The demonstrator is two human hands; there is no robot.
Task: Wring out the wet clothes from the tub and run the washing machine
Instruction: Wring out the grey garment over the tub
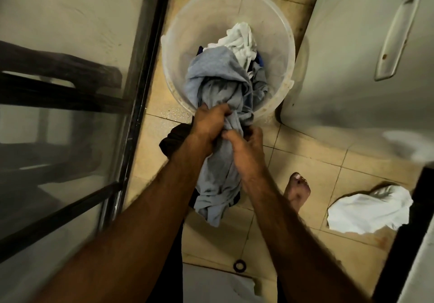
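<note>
A translucent plastic tub (178,34) stands on the tiled floor ahead of me. Inside it lie a white cloth (239,39) and some darker blue clothes. A wet light-blue grey garment (218,77) stretches from the tub over its near rim and hangs down between my arms. My left hand (209,124) is shut on the garment just outside the rim. My right hand (246,147) grips the same garment right beside it, slightly lower. The washing machine (352,55), pale grey with a recessed handle, stands at the right of the tub.
A dark-framed glass door (136,105) runs along the left. A white cloth (368,211) lies on the floor at the right, near my bare foot (298,189). A small black ring (239,265) sits on the floor below. A dark cloth (173,138) lies under my left wrist.
</note>
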